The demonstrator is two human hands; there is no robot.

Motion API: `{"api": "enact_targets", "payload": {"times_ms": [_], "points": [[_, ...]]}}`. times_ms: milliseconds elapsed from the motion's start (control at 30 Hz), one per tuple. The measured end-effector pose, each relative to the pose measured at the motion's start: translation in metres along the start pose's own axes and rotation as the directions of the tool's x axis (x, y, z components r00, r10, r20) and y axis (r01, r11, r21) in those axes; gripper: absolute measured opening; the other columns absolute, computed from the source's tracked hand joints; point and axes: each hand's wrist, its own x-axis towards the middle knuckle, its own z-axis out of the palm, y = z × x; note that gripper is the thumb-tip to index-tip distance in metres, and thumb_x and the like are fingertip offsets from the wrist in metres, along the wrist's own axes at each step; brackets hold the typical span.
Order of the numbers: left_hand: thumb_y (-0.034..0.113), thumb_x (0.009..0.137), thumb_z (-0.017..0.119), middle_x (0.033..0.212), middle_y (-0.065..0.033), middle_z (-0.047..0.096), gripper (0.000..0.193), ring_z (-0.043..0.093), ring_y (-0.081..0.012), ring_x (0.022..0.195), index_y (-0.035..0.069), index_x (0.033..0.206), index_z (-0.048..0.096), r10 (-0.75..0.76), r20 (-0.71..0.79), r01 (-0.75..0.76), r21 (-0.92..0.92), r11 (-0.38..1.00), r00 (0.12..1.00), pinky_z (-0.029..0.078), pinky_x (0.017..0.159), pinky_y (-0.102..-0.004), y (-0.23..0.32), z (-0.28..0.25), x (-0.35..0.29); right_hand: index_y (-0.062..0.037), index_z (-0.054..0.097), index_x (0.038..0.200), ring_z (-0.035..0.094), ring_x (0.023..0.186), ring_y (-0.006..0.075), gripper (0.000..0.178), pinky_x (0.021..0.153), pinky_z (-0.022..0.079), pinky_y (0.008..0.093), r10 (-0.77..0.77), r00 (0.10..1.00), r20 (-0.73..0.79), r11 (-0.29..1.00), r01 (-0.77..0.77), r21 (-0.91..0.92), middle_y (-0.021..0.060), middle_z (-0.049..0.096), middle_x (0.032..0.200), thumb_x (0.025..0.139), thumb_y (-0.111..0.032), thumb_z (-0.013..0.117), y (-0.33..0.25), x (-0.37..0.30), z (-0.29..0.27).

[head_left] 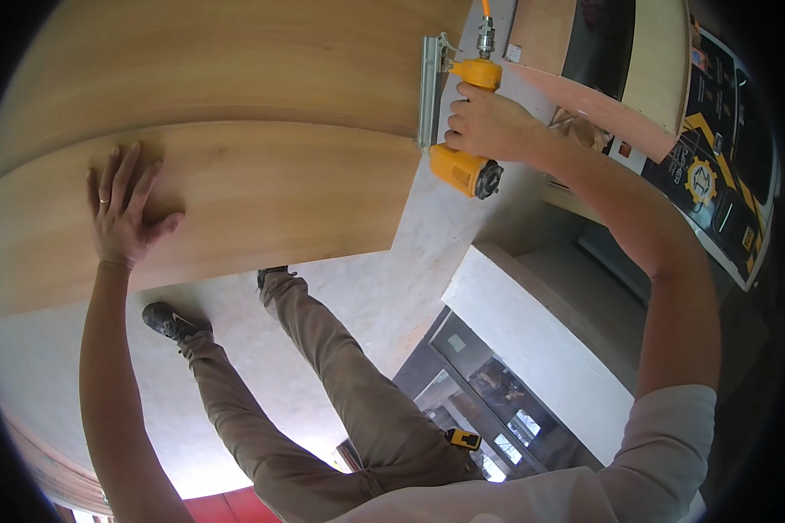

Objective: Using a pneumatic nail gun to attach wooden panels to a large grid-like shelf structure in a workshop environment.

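Observation:
My right hand point(495, 122) is wrapped round the handle of a yellow pneumatic nail gun point(458, 171). Its long metal magazine lies over the right end of the wooden boards, close to the line where they meet. An orange air hose point(486, 8) joins the gun through a metal coupling. On the left, my left hand point(126, 209) rests flat with fingers spread on the nearer light-brown wooden panel point(288, 187). Against that panel's far edge stands a larger wooden panel point(253, 57). Whether the gun's nose touches the wood I cannot tell.
Wooden boards and a dark panel point(598, 48) sit at the upper right, beside a black and yellow printed sheet point(715, 166). A white ledge point(541, 322) and a glazed frame point(488, 388) lie to the right. A yellow tape measure point(463, 438) hangs at my waist.

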Motion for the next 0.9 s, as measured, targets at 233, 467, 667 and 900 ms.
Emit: {"api": "enact_targets", "payload": {"times_ms": [233, 467, 667, 900], "points": [[0.077, 0.079, 0.058, 0.157, -0.0003, 0.039, 0.078, 0.031, -0.0268, 0.147, 0.033, 0.142, 0.05, -0.001, -0.007, 0.001, -0.002, 1.0, 1.0, 0.014, 0.121, -0.0557, 0.0, 0.002, -0.001, -0.0234, 0.068, 0.091, 0.061, 0.095, 0.013, 0.009, 0.101, 0.038, 0.0369, -0.021, 1.0, 0.016, 0.999, 0.021, 0.026, -0.0079, 0.066, 0.085, 0.084, -0.018, 0.066, 0.001, 0.002, 0.007], [0.075, 0.077, 0.06, 0.157, -0.0003, 0.039, 0.078, 0.031, -0.0267, 0.147, 0.032, 0.142, 0.051, -0.003, -0.006, 0.003, -0.007, 1.0, 1.0, 0.014, 0.122, -0.0555, 0.001, 0.002, -0.001, -0.0235, 0.067, 0.091, 0.062, 0.094, 0.0133, 0.008, 0.099, 0.039, 0.0371, -0.031, 0.999, 0.012, 0.999, 0.032, -0.004, -0.0076, 0.066, 0.085, 0.084, -0.019, 0.067, 0.001, 0.003, 0.008], [0.075, 0.077, 0.062, 0.156, -0.001, 0.041, 0.078, 0.034, -0.0268, 0.146, 0.032, 0.141, 0.052, 0.001, -0.008, -0.001, -0.005, 1.0, 1.0, 0.016, 0.121, -0.0567, -0.005, 0.003, -0.002, -0.0211, 0.066, 0.089, 0.062, 0.089, 0.0139, 0.006, 0.096, 0.04, 0.0373, -0.003, 0.999, -0.037, 1.0, 0.002, -0.029, -0.006, 0.064, 0.082, 0.083, -0.019, 0.066, 0.001, 0.005, 0.017], [0.076, 0.077, 0.06, 0.157, -0.0039, 0.038, 0.081, 0.031, -0.0297, 0.147, 0.029, 0.142, 0.051, -0.011, 0.0, 0.011, -0.002, 1.0, 1.0, 0.015, 0.12, -0.0578, -0.002, 0.005, -0.004, -0.0192, 0.065, 0.087, 0.062, 0.084, 0.016, 0.006, 0.094, 0.041, 0.0372, 0.026, 0.999, -0.028, 1.0, -0.026, 0.004, -0.004, 0.063, 0.078, 0.081, -0.017, 0.064, -0.004, 0.001, 0.015]]}}
